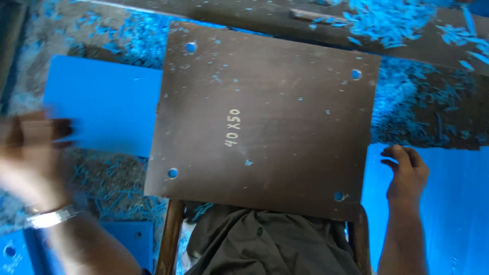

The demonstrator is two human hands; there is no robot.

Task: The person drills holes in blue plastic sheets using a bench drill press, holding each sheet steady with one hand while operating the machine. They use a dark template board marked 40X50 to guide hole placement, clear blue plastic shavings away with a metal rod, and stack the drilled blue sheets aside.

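Observation:
A dark brown rectangular board [285,102] with a hole near each corner and chalk marks in its middle lies flat in front of me. A blue sheet [102,107] sticks out from under its left edge. My left hand [30,153], blurred by motion, is at the sheet's left edge with its fingers on or around that edge; a metal watch band sits on the wrist. My right hand [407,170] rests with curled fingers on another blue sheet [448,203] just right of the board's lower right corner.
Blue shavings [137,46] cover the surface around the board, thickest at the top right [387,20]. A long dark plank [254,15] runs along the far side. Wooden legs [170,239] and dark cloth [254,244] show below the board. More blue pieces [127,239] lie at the lower left.

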